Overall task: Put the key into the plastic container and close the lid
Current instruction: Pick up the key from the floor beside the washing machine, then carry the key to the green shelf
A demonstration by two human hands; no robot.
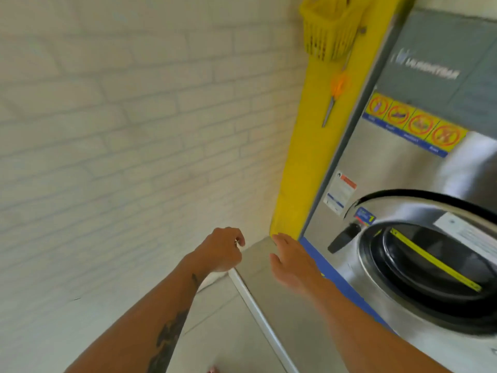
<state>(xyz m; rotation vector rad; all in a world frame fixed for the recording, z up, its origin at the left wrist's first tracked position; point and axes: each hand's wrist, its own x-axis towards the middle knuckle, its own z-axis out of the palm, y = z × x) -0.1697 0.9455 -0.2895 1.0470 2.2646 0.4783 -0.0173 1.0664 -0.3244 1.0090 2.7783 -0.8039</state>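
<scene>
Key point(236, 242): only a small metallic glint shows at the fingertips of the left hand point(222, 250), which is curled shut, thumb against forefinger. Likely the key pinched there; too small and blurred to be sure, and its long axis cannot be read.

Left to right: white brick wall point(121, 130) fills the left side. Left forearm reaches up from the lower edge, hand hovering beside the corner of the grey ledge point(258, 265). Just right of it, the right hand point(291, 261) hangs over the ledge, fingers loosely spread, palm down, holding nothing. Behind it a yellow panel point(309, 162) with orange-handled scissors point(334, 99) hanging, and a yellow basket point(329, 30) at the top. Far right, a steel washing machine point(403, 168) with its round door point(430, 265).

No plastic container in view; where it lies relative to either hand cannot be told. Judgement: left hand carries the key, right hand is free for the lid. Container must be found first.
</scene>
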